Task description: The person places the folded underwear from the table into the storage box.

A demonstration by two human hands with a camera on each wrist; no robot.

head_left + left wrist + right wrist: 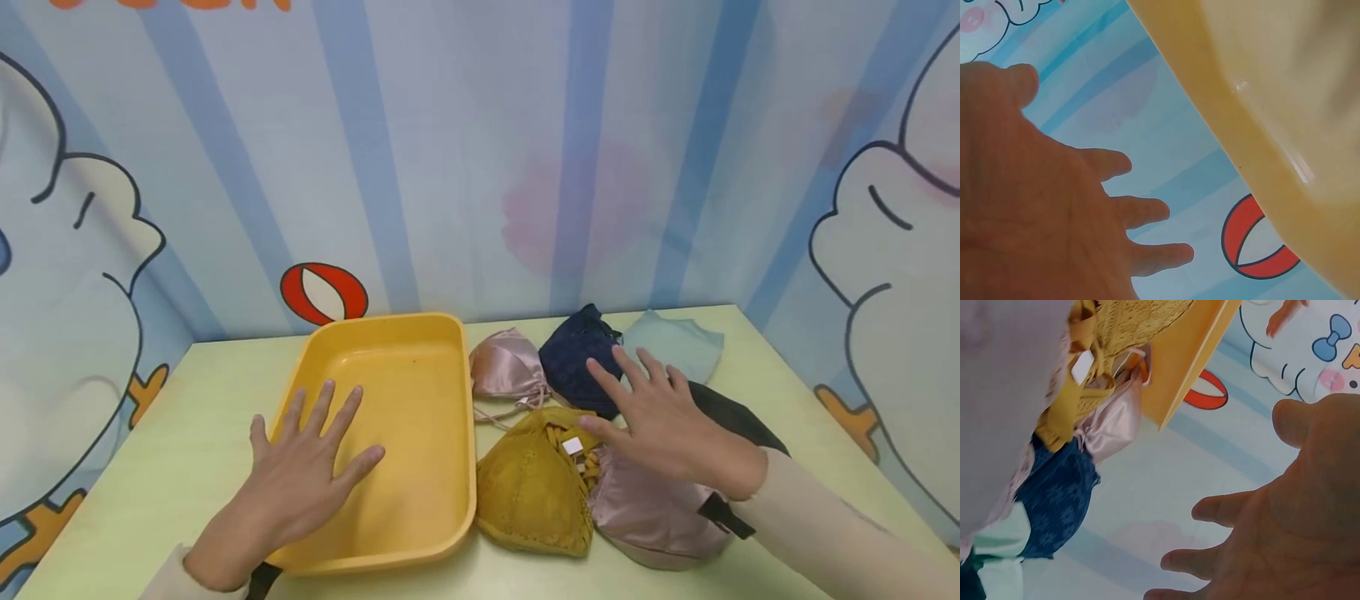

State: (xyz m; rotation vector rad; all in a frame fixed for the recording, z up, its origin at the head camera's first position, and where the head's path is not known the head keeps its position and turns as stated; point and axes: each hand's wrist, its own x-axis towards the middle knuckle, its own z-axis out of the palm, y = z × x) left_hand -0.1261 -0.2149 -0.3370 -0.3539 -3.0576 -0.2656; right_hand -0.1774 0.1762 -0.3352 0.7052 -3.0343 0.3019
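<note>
My left hand (288,479) hovers palm down with fingers spread over the near left part of a yellow plastic tray (471,467). My right hand (660,421), also spread and holding nothing, hangs above a group of folded bras. Nearest below it are a mauve satin bra (660,517) and a mustard lace bra (532,492) with a white tag. Behind lie a pink satin bra (508,367), a navy lace bra (577,354) and a pale mint piece (686,346). A dark garment (738,417) is partly hidden behind the right hand.
The tray and bras share a pale yellow-green table (187,417). A striped, cartoon-printed backdrop (480,167) rises behind the table and along both sides. The tray's right wall stands beside the mustard and pink bras.
</note>
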